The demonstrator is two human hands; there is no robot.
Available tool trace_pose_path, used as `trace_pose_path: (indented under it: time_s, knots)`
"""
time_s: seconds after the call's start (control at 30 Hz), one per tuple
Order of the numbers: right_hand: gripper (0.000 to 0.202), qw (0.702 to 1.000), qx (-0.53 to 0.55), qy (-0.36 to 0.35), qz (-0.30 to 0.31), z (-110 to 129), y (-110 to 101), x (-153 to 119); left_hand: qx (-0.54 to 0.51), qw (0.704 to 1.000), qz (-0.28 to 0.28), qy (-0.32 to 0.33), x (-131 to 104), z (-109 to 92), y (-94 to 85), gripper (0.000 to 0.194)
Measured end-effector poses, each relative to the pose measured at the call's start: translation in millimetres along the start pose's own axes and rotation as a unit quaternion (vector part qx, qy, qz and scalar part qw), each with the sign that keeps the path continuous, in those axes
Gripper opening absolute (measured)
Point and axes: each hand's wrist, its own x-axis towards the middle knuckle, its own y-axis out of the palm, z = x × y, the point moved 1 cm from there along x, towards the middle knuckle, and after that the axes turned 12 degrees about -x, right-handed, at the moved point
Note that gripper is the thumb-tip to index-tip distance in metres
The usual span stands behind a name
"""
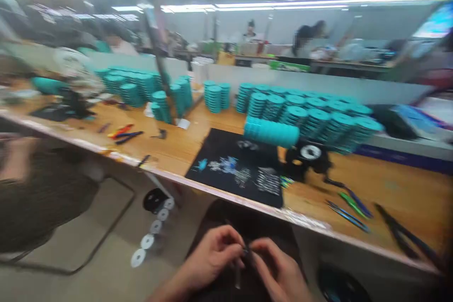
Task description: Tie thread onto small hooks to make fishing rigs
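Note:
Just below the table's front edge, over the lap, my left hand (pixel 215 257) and my right hand (pixel 278 269) meet at the fingertips. Between them is a small dark thing (pixel 247 251), too small and blurred to name, with a thin pale strip (pixel 238 277) hanging under it. Both hands have their fingers pinched together around it. Beyond them, a black mat (pixel 219 144) on the wooden table (pixel 170 153) carries small piles of blue, white and clear parts.
Stacks of teal spools (pixel 293 115) line the table's back. A black winding device (pixel 309 158) stands right of the mat. Pliers (pixel 348 216) and a long black tool (pixel 399 231) lie at the right, more pliers (pixel 123 134) at the left. Another person's arm (pixel 17 158) is at far left.

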Motion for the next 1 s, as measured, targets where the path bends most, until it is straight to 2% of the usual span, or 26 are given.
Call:
trace_pose_path:
  time_s: [0.1,0.2,0.4,0.6,0.83,1.0]
  knots:
    - [0.018,0.998,-0.027,-0.013,-0.053,6.4,-10.1,-11.9,0.048,0.998,0.044,-0.015,6.0,0.5,-0.2,0.022]
    - [0.011,0.994,-0.068,-0.014,-0.085,6.4,-15.5,-18.2,0.078,0.995,0.058,-0.024,9.3,0.6,6.7,0.021]
    - [0.005,0.992,-0.084,0.005,-0.091,2.4,-16.6,-37.3,0.169,0.982,0.083,-0.011,9.9,5.8,20.1,0.019]
    - [0.007,0.987,-0.125,0.008,-0.105,11.7,-14.5,-41.3,0.234,0.969,0.073,0.018,3.8,6.2,19.7,0.014]
    - [0.005,0.989,-0.104,0.017,-0.104,17.5,-2.9,-45.0,0.216,0.973,0.073,0.025,-6.2,7.0,12.0,0.01]
    - [0.008,0.987,-0.085,-0.029,-0.137,16.3,6.5,-47.3,0.194,0.978,0.076,0.011,-10.5,10.5,7.7,0.013]
